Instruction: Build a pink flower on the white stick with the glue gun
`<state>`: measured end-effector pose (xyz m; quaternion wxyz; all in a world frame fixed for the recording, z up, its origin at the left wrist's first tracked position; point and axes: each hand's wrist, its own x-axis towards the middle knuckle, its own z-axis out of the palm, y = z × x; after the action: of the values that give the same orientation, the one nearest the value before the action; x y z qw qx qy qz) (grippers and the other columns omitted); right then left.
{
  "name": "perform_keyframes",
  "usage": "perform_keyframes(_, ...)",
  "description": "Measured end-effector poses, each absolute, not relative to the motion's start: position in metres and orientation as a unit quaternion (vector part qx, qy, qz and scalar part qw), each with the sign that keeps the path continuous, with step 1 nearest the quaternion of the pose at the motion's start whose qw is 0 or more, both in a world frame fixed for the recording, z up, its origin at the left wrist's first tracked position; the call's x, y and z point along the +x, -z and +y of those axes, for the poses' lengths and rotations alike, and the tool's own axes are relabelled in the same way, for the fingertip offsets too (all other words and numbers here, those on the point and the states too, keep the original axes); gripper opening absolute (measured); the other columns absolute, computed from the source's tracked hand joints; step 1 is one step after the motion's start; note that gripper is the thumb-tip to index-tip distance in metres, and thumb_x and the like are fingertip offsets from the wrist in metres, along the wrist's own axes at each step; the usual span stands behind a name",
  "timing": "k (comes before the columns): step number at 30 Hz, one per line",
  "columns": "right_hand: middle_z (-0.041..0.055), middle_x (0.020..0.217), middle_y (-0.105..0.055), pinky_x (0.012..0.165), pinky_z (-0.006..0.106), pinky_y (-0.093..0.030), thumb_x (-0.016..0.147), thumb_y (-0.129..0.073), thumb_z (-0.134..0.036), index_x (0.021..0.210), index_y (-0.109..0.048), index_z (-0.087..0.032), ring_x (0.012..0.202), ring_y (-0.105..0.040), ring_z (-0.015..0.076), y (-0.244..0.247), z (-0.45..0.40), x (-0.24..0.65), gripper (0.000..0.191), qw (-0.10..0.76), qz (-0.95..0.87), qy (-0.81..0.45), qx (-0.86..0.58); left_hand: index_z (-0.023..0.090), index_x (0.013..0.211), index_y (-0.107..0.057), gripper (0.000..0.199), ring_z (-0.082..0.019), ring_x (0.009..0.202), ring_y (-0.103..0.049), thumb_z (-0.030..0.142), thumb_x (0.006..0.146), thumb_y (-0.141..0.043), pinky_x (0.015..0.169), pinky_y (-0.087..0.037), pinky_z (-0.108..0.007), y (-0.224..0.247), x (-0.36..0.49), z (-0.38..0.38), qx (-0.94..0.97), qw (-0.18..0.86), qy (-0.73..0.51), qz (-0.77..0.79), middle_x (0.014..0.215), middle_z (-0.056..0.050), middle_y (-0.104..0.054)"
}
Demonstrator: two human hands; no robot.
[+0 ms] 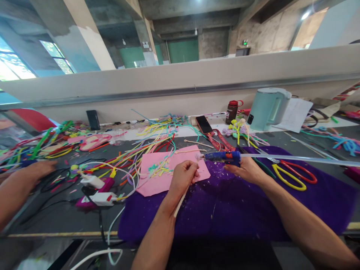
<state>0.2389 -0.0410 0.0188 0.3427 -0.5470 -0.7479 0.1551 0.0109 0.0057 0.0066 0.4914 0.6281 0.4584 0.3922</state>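
Observation:
My left hand point(184, 173) is closed in a pinch around a cream pipe-cleaner stem point(180, 202), whose lower end slants out below the wrist. A small pale lilac tuft point(198, 155) shows just above its fingertips. My right hand point(244, 170) grips a blue hot glue gun point(222, 157), with a long clear glue stick point(303, 160) out of its back. The gun's nozzle points left, right beside the tuft; whether they touch I cannot tell. Under the left hand lies a pink sheet point(152, 183) with green and yellow clippings point(160, 168).
Purple cloth point(197, 217) covers the table front. Scissors with red and yellow handles point(292, 174) lie right. Behind are colourful pipe cleaners point(157, 137), a phone point(204, 124), a bottle point(232, 111) and a kettle point(267, 108). Power strips point(95, 195) and another person's hand point(42, 169) are left.

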Motion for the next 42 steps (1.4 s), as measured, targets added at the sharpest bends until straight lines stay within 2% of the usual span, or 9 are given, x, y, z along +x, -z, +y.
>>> perform_keyframes(5,-0.0008,0.057,-0.054,0.050,0.023,-0.039,0.077,-0.054,-0.038,0.094,-0.061,-0.015,0.052,-0.050,0.0129,-0.011,-0.038,0.242,0.029,0.375,-0.737,-0.188,-0.530,0.015,0.068,-0.057,0.023,-0.005,0.033,-0.044,0.037,0.073,-0.051,0.033,-0.031,-0.016,-0.008,0.012,0.006,0.623,0.496,-0.395,0.458,0.051,0.003,-0.055)
perform_keyframes(14,-0.0021,0.055,-0.049,0.045,0.021,-0.037,0.080,-0.050,-0.039,0.083,-0.057,-0.015,0.046,-0.045,0.0098,-0.011,-0.040,0.246,0.025,0.423,-0.719,-0.231,-0.500,0.015,0.068,-0.056,0.024,-0.004,0.034,-0.041,0.038,0.071,-0.055,0.033,-0.030,-0.015,-0.011,0.006,0.007,0.584,0.527,-0.436,0.437,0.051,0.003,-0.054)
perform_keyframes(17,0.0011,0.064,-0.056,0.054,0.023,-0.041,0.080,-0.050,-0.041,0.084,-0.058,-0.015,0.056,-0.052,0.0131,-0.014,-0.040,0.246,0.027,0.374,-0.754,-0.138,-0.522,0.014,0.074,-0.058,0.025,-0.004,0.035,-0.044,0.039,0.069,-0.058,0.033,-0.032,-0.015,-0.016,0.004,0.009,0.560,0.544,-0.469,0.413,0.055,0.003,-0.056)
perform_keyframes(20,0.0064,0.093,-0.060,0.068,0.026,-0.043,0.079,-0.052,-0.039,0.104,-0.055,-0.018,0.078,-0.058,0.0184,-0.013,-0.036,0.243,0.033,0.285,-0.797,-0.031,-0.532,0.013,0.086,-0.059,0.030,-0.004,0.034,-0.042,0.038,0.070,-0.059,0.032,-0.029,-0.015,-0.021,0.001,0.011,0.525,0.598,-0.486,0.362,0.053,0.003,-0.055)
perform_keyframes(22,0.0085,0.103,-0.058,0.071,0.028,-0.042,0.080,-0.050,-0.038,0.114,-0.050,-0.019,0.086,-0.058,0.0202,-0.010,-0.033,0.241,0.039,0.230,-0.814,0.007,-0.534,0.012,0.086,-0.058,0.029,-0.004,0.034,-0.043,0.037,0.069,-0.060,0.032,-0.029,-0.015,-0.023,0.000,0.012,0.508,0.623,-0.487,0.343,0.053,0.003,-0.054)
perform_keyframes(32,0.0082,0.107,-0.053,0.070,0.027,-0.041,0.080,-0.048,-0.030,0.117,-0.046,-0.019,0.089,-0.055,0.0198,0.005,-0.026,0.231,0.039,0.100,-0.823,0.034,-0.559,0.013,0.081,-0.058,0.024,-0.009,0.051,-0.057,0.033,0.069,-0.063,0.041,-0.042,-0.016,-0.020,-0.003,0.011,0.479,0.650,-0.484,0.338,0.065,-0.002,-0.062)
perform_keyframes(42,0.0059,0.106,-0.050,0.067,0.025,-0.040,0.077,-0.053,-0.032,0.112,-0.047,-0.021,0.085,-0.056,0.0173,0.018,-0.028,0.216,0.038,0.087,-0.814,0.011,-0.574,0.013,0.078,-0.056,0.023,-0.007,0.047,-0.053,0.033,0.069,-0.062,0.039,-0.038,-0.015,-0.025,-0.001,0.008,0.474,0.650,-0.491,0.335,0.062,-0.001,-0.060)
